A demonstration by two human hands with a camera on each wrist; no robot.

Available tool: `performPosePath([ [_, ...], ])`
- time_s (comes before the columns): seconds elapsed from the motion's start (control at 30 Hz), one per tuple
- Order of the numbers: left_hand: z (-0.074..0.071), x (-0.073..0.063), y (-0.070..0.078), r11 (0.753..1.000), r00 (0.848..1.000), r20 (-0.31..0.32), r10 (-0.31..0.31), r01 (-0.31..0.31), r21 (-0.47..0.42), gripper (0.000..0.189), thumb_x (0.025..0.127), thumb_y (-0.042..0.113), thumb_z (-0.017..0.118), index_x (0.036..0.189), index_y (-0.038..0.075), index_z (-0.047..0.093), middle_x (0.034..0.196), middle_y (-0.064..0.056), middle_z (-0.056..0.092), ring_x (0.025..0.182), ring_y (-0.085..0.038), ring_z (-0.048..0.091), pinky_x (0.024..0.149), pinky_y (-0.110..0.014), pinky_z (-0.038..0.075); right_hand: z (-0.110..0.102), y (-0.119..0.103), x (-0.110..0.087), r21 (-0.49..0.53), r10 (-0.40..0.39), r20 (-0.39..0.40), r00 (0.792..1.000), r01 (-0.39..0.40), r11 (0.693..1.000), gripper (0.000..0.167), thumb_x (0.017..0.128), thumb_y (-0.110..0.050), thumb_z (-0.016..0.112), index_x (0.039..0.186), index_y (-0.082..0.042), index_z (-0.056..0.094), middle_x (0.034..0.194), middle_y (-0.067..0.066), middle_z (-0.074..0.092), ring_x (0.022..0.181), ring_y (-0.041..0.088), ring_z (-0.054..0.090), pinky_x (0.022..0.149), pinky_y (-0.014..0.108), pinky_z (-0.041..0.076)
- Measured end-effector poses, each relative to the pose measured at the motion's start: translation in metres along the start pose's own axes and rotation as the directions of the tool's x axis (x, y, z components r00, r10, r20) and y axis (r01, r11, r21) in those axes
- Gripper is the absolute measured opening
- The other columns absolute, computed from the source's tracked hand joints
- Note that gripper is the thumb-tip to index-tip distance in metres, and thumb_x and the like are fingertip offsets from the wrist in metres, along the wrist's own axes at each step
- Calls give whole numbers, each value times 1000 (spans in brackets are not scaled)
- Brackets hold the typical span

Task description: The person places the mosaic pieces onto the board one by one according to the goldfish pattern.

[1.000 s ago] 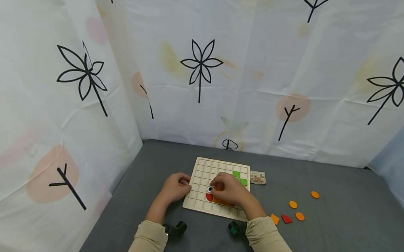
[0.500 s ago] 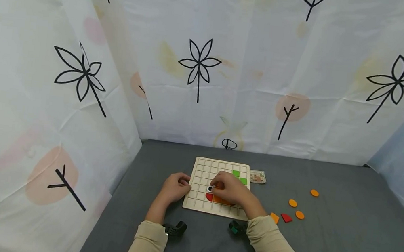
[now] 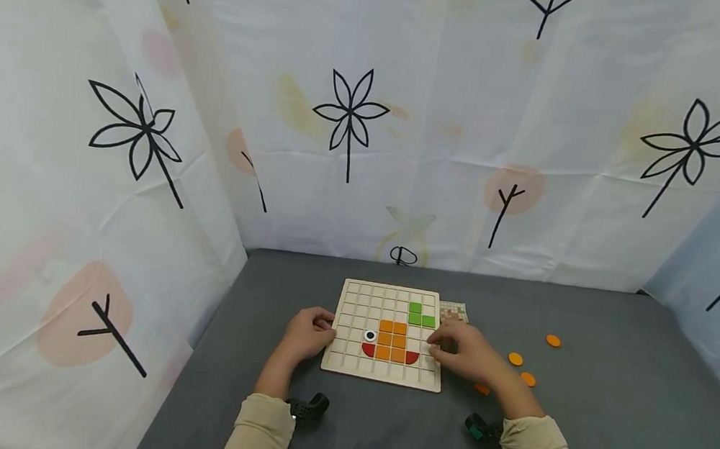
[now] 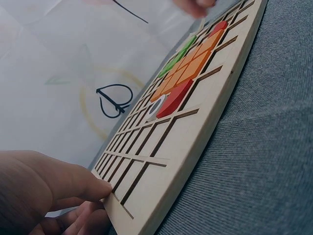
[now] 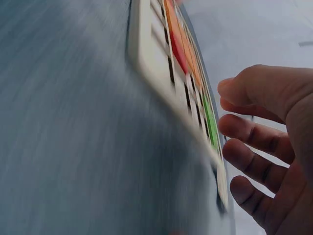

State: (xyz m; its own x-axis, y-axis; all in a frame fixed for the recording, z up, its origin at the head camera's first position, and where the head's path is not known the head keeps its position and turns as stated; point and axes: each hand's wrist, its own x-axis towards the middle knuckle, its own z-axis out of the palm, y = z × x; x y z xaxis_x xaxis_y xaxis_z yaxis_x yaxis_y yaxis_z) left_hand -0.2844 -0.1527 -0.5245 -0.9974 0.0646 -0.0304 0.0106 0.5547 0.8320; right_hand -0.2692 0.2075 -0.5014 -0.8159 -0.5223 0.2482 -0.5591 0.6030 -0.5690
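Observation:
A square wooden grid board (image 3: 352,303) lies on the table. My left hand (image 3: 306,335) grips its left edge, thumb on top of the rim in the left wrist view. Seated in the grid are a block of orange squares (image 3: 391,339), a white eye piece (image 3: 370,336), a red rounded piece (image 3: 368,350) at the left, another red piece (image 3: 412,358) at the right, and several green squares (image 3: 414,319). Over the board's right edge hovers my right hand (image 3: 468,350); its fingers are loosely bent and hold nothing in the right wrist view (image 5: 269,137).
A small printed card (image 3: 454,309) lies behind the right hand, partly covered by it. To the right are loose orange discs, one far disc (image 3: 553,341), a middle disc (image 3: 515,359) and a near disc (image 3: 528,379). An orange piece (image 3: 481,389) shows below the right forearm.
My right hand has moved right, off the eye piece and orange squares, which are now uncovered. The left hand stays on the board's edge. The head view has shifted slightly.

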Motion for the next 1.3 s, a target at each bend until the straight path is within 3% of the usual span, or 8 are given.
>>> performPosePath([
  [0.07, -1, 0, 0, 1000, 1000, -2, -2, 2, 5, 31, 93, 11, 74, 122, 3, 74, 99, -8, 72, 88, -18, 69, 78, -39, 57, -8, 3, -15, 3, 15, -17, 1000, -15, 1000, 12, 97, -12, 77, 108, -9, 79, 96, -2, 68, 78, 5, 56, 70, 30, 48],
  [0.3, 1, 1, 0, 1000, 1000, -9, -3, 3, 23, 31, 92, 12, 74, 122, 3, 74, 99, -8, 72, 88, -17, 69, 79, -38, 56, -24, 10, -59, -21, 12, -87, 996, -14, 1000, 18, 93, -8, 81, 110, -7, 77, 99, 2, 70, 77, 1, 54, 65, 28, 49],
  [0.57, 1, 0, 1, 999, 1000, -25, -6, 7, 35, 31, 93, 11, 74, 123, 3, 74, 99, -8, 72, 89, -18, 70, 79, -39, 57, -30, 17, -87, -1, 67, -117, 991, -68, 998, 18, 91, -9, 83, 108, -11, 78, 101, 0, 70, 76, -4, 52, 63, 26, 48],
  [0.73, 2, 0, 1, 999, 1000, -25, -6, 7, 38, 32, 93, 11, 74, 123, 3, 74, 100, -8, 72, 89, -17, 70, 77, -38, 57, -30, 18, -96, 1, 105, -122, 987, -105, 994, 22, 88, -11, 86, 109, -13, 79, 102, -3, 69, 77, 1, 53, 64, 26, 48],
  [0.97, 2, -1, 1, 999, 1000, -22, -16, 17, 31, 31, 93, 12, 74, 123, 3, 74, 99, -8, 72, 88, -17, 69, 77, -38, 56, -29, 16, -97, -9, 174, -63, 983, -175, 985, 27, 87, -22, 89, 110, -14, 80, 101, -6, 66, 78, 3, 53, 67, 26, 49],
  [1.3, 2, -1, 1, 1000, 1000, -24, -7, 8, 26, 31, 92, 12, 74, 122, 2, 74, 99, -8, 72, 86, -16, 68, 76, -36, 56, -26, 14, -95, -46, 172, -58, 983, -175, 983, 21, 87, -14, 87, 106, -15, 80, 99, -7, 65, 77, 1, 48, 65, 25, 43],
])
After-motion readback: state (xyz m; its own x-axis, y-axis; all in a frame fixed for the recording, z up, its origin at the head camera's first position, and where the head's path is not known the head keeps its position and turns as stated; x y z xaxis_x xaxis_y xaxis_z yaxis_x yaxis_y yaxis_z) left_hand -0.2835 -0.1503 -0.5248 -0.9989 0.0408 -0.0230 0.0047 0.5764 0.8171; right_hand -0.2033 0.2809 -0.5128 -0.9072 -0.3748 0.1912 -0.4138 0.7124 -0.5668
